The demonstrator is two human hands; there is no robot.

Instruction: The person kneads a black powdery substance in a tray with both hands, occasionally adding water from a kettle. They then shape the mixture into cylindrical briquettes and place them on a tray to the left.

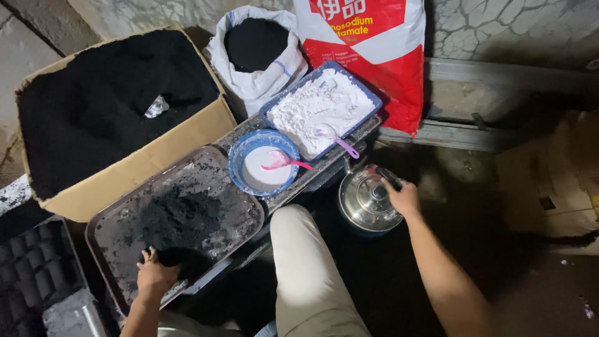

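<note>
Left: cardboard box (pixel 125 181) and black tray (pixel 106 249) close together | Middle: knee (pixel 299 249) blocks crossing; bowl (pixel 265 162), white tub (pixel 321 106) packed tight | Right: kettle (pixel 368 200), open dark floor (pixel 530 281) beyond | Back: sacks (pixel 256 56) wall it off

The left hand (pixel 156 274) lies low at the near left, palm down, fingers curled and dusted black, forearm nearly upright in view. The right hand (pixel 404 198) reaches forward on a bare, outstretched arm, its grip closed.

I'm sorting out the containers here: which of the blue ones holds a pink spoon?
The round blue bowl beside the dark tray; the rectangular blue tray of white powder holds a purple spoon.
</note>
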